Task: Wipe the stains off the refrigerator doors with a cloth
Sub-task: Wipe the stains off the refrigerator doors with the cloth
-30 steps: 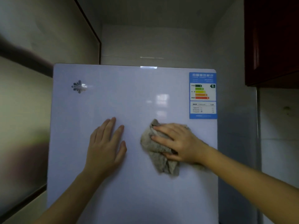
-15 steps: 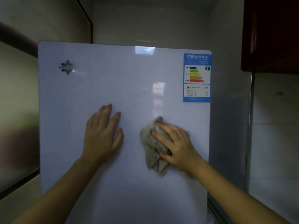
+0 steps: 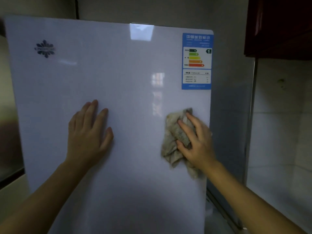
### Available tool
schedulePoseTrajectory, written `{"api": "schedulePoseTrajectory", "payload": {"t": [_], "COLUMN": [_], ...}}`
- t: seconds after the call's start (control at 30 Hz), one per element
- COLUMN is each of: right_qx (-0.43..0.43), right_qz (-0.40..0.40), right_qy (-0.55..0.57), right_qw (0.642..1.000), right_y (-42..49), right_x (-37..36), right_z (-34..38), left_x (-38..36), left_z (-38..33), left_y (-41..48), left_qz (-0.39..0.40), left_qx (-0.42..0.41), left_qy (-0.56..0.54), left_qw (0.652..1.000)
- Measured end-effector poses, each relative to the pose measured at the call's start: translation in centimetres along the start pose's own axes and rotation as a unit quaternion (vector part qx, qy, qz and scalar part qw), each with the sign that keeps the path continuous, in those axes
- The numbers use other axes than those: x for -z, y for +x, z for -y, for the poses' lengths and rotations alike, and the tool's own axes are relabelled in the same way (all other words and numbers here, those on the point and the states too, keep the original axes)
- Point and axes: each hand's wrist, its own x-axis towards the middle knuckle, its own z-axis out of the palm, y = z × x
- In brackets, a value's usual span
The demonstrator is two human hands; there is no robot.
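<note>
The left hand (image 3: pixel 87 132) lies flat and released on the refrigerator door (image 3: pixel 118 73), fingers straight and spread, probably to steady the door against the push of wiping. The right hand (image 3: pixel 197 141) presses the crumpled cloth (image 3: pixel 170 146) onto the door near its right edge, below the energy label (image 3: pixel 196 61). Its fingers reach over the wad and the thumb tucks into a fold, so the cloth stays bunched under the palm. No stain is clearly visible in this dim light.
</note>
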Motion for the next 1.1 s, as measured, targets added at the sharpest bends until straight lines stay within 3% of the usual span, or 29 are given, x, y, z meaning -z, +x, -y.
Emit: {"api": "schedulePoseTrajectory", "payload": {"t": [0.07, 0.13, 0.33, 0.47, 0.7, 0.9, 0.97, 1.1], "right_qx": [0.091, 0.103, -0.092, -0.128, -0.02, 0.168, 0.149, 0.003], "right_qz": [0.048, 0.065, -0.023, -0.034, 0.022, 0.088, 0.078, 0.002], "right_qy": [-0.014, -0.027, -0.016, 0.005, -0.023, -0.037, -0.04, -0.01], "right_qw": [0.995, 0.992, 0.995, 0.991, 0.999, 0.981, 0.985, 1.0], "right_y": [-1.1, -0.9, 3.1, 3.1, 2.1, 2.8, 4.3, 8.2], "right_x": [0.2, 0.7, 2.9, 2.7, 1.9, 1.0, 1.0, 0.5], "right_z": [-1.0, -2.2, -4.5, -3.6, -2.0, -0.8, -0.8, 0.5], "left_x": [0.0, 0.0, 0.2, 0.3, 1.4, 3.2, 3.5, 3.7], "left_z": [0.0, 0.0, 0.1, 0.1, 2.4, 6.7, 7.8, 9.2], "left_y": [0.0, -0.1, -0.2, -0.1, -0.7, -2.7, -3.6, -4.7], "left_qz": [0.001, 0.001, 0.002, 0.001, 0.022, 0.052, 0.057, 0.055], "left_qx": [-0.003, -0.009, -0.014, -0.015, -0.015, 0.007, 0.015, 0.019], "left_qy": [-0.002, -0.002, -0.01, -0.013, -0.013, 0.013, 0.023, 0.028], "left_qw": [1.0, 1.0, 1.0, 1.0, 1.0, 0.999, 0.998, 0.998]}}
